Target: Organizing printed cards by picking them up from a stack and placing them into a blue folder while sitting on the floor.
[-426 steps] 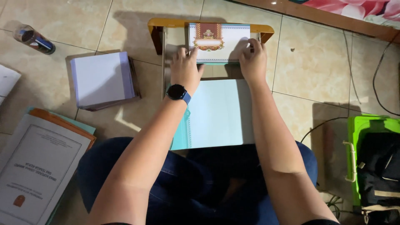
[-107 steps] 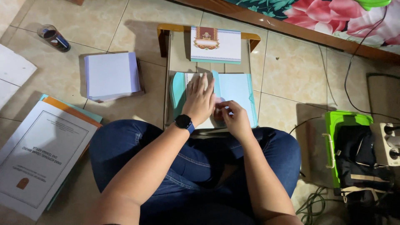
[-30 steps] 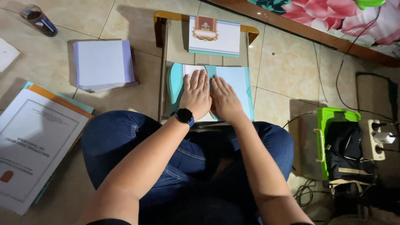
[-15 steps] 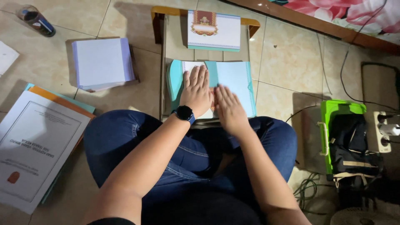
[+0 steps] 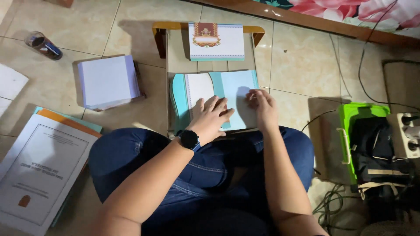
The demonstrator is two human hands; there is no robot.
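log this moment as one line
left hand flat on blue folder | right hand pressing its flap | paper stack on floor

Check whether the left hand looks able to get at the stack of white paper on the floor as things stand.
Probably yes. The left hand lies flat on the light blue folded sheet, holding nothing, and only bare floor tile separates the small table's edge from the stack of white paper.

The left hand (image 5: 211, 119) lies flat on a light blue folded sheet (image 5: 238, 89) resting on a low wooden table (image 5: 177, 57); the right hand (image 5: 264, 107) presses the sheet's right flap. A white paper stack (image 5: 107, 81) lies on the tiled floor (image 5: 302, 52), left of the table.
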